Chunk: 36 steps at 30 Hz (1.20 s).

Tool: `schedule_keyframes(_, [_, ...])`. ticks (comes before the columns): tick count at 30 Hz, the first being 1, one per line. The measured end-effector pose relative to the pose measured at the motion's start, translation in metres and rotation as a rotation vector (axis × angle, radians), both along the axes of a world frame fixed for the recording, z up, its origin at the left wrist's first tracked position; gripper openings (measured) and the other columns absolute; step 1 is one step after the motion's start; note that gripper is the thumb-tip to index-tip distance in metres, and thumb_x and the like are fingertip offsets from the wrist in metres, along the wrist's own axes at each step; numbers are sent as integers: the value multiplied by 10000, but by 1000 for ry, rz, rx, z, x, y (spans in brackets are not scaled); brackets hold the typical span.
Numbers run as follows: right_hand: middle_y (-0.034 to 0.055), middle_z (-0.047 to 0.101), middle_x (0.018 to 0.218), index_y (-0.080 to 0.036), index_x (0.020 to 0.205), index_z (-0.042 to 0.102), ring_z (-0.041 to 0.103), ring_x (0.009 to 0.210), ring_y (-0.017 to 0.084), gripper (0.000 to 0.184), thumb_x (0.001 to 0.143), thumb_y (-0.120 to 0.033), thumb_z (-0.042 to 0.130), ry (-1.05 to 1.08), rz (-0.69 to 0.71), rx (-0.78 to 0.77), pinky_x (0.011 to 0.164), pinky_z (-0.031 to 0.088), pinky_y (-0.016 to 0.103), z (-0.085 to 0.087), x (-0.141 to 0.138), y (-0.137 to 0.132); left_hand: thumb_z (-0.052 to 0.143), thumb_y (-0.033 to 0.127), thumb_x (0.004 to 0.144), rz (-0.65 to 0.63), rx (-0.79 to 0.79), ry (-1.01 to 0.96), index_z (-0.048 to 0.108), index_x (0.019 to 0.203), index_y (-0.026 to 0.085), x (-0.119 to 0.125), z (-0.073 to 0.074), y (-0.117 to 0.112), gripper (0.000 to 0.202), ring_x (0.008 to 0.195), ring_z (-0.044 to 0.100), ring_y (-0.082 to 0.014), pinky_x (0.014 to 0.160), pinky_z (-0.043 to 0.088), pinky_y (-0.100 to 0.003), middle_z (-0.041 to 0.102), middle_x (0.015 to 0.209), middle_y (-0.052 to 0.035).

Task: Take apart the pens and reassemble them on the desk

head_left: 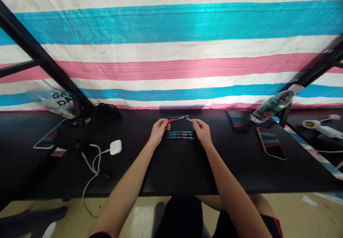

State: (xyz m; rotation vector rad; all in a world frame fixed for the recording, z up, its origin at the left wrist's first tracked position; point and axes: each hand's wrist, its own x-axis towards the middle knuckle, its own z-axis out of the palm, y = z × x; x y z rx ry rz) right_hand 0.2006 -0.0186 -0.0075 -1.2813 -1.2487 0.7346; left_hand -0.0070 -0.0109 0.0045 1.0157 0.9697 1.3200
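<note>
My left hand is closed, fingers pinching a red pen that points to the right. Opposite it, my right hand pinches a slim whitish piece, perhaps a pen part; its far end comes close to the red pen's tip, and I cannot tell whether they touch. Just behind lies a blue pen, partly covered by the red one. Between my wrists, on the black table, several blue pens lie side by side, nearly parallel to the table's edge.
On the left are a white earbud case, a white cable and a black bag. To the right lie a phone and a tilted water bottle, with a blurred-out item beside it. A striped sheet hangs behind.
</note>
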Motion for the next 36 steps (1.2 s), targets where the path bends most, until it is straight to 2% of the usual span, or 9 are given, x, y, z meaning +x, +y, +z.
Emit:
schedule_keyframes(9, [31, 599, 715, -169, 892, 716, 512, 625, 139, 313, 785, -428, 578, 45, 47, 41, 600, 425, 277, 6, -2, -4, 677, 468, 724, 11, 47, 136, 621, 801, 147, 2, 1, -2, 336, 603, 546, -113, 615, 446, -260, 606, 663, -11])
schedule_keyframes(15, [21, 519, 734, -194, 943, 729, 456, 590, 117, 292, 811, -355, 524, -9, 82, 102, 539, 387, 264, 8, 0, -5, 635, 491, 749, 41, 82, 223, 611, 765, 161, 1, -4, -1, 332, 609, 543, -121, 607, 439, -257, 597, 670, -9])
schedule_keyframes(19, [31, 532, 799, -209, 953, 724, 446, 583, 109, 291, 802, -388, 551, -26, 159, 93, 503, 360, 255, 11, -2, -7, 581, 512, 789, 97, 156, 359, 591, 664, 166, 1, -1, -2, 368, 576, 494, -113, 572, 389, -240, 534, 601, 10])
schedule_keyframes(23, [6, 557, 735, -206, 974, 676, 475, 578, 111, 316, 739, -418, 655, 103, 228, 6, 538, 391, 258, 11, -6, -8, 531, 525, 824, 114, 210, 506, 548, 552, 161, 1, 7, -7, 455, 527, 432, -105, 533, 320, -245, 468, 526, 17])
schedule_keyframes(27, [-53, 446, 523, -198, 745, 623, 395, 478, 89, 262, 684, -434, 719, 264, 194, -41, 466, 322, 239, 8, -9, -6, 506, 535, 838, 94, 225, 542, 514, 520, 165, 2, 11, -10, 488, 479, 367, -96, 495, 259, -253, 409, 484, 28])
schedule_keyframes(29, [-65, 406, 486, -200, 708, 618, 354, 447, 80, 272, 679, -449, 722, 341, 202, -53, 441, 291, 237, 8, -10, -5, 517, 529, 833, 78, 234, 515, 524, 536, 164, 2, 10, -9, 471, 487, 370, -96, 498, 263, -251, 415, 497, 29])
schedule_keyframes(33, [-3, 565, 628, -192, 786, 678, 468, 523, 105, 314, 704, -495, 687, 467, 263, -73, 474, 361, 256, 12, -11, -6, 561, 506, 814, 48, 240, 411, 572, 618, 164, 2, 7, -7, 395, 549, 424, -102, 539, 318, -240, 470, 566, 25])
schedule_keyframes(36, [28, 622, 707, -188, 856, 710, 525, 595, 125, 341, 714, -496, 680, 515, 307, -90, 505, 393, 263, 15, -12, -7, 589, 484, 802, 37, 215, 384, 586, 651, 162, 2, 7, -6, 356, 558, 429, -100, 542, 326, -236, 476, 581, 26])
